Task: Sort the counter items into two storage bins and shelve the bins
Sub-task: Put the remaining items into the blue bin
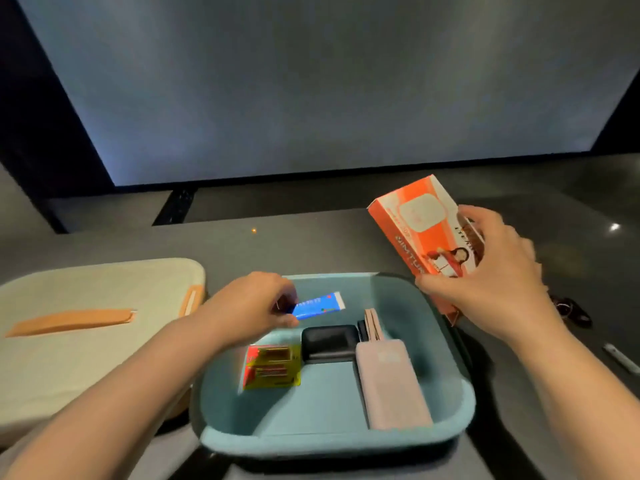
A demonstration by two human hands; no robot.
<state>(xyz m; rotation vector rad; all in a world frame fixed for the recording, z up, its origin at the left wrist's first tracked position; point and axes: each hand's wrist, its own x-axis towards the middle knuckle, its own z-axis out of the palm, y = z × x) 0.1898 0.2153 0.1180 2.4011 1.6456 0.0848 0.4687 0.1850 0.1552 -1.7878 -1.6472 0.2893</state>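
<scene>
Grey counter, teal bin, left hand pinching blue tube, right hand gripping orange box

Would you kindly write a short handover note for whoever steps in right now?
Left hand pinches a blue tube over the teal bin.
Right hand grips an orange box at the bin's right rim.
Done: battery pack, black case and pink pouch are in the teal bin.
The cream bin sits to the left.
Left: place both held items, clear the counter, shelve both bins.
</scene>
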